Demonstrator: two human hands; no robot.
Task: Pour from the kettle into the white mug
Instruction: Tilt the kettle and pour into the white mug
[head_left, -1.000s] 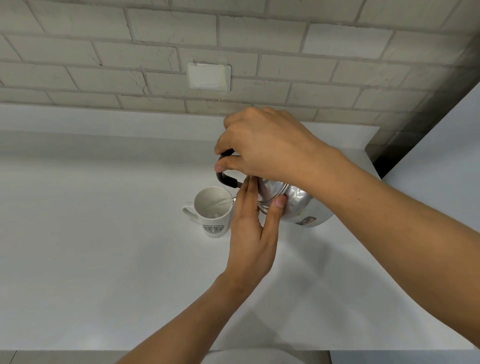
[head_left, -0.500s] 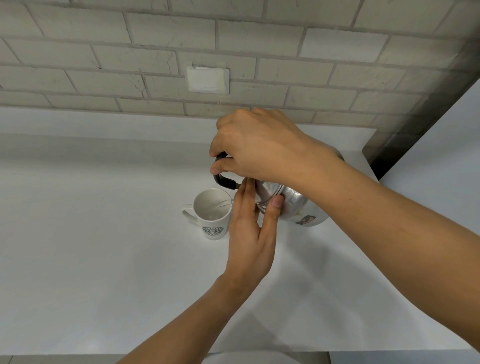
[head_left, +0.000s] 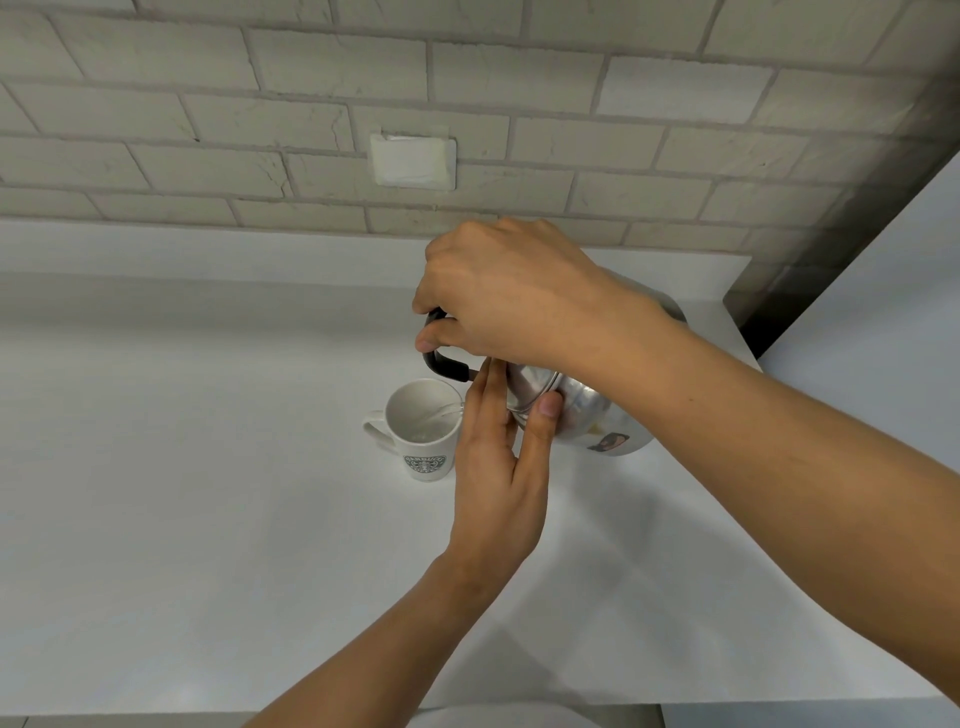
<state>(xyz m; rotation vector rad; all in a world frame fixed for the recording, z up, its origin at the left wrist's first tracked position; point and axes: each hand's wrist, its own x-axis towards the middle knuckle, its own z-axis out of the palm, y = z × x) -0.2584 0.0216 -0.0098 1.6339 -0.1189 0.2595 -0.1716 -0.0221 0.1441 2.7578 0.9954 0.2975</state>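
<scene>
Little has shifted: at frame centre our shiny kettle (head_left: 587, 410) stays tilted, water streaming into the white mug (head_left: 423, 431). Our right hand (head_left: 509, 296) grips its black handle (head_left: 441, 364); left hand (head_left: 498, 467), fingers flat, presses the lid.

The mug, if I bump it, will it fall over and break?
Probably not easily: the mug stands upright on the flat counter, though its base looks narrower than its rim. Water is streaming in from the kettle, so it is likely getting heavier. It looks like ceramic, so a fall might chip it.
</scene>
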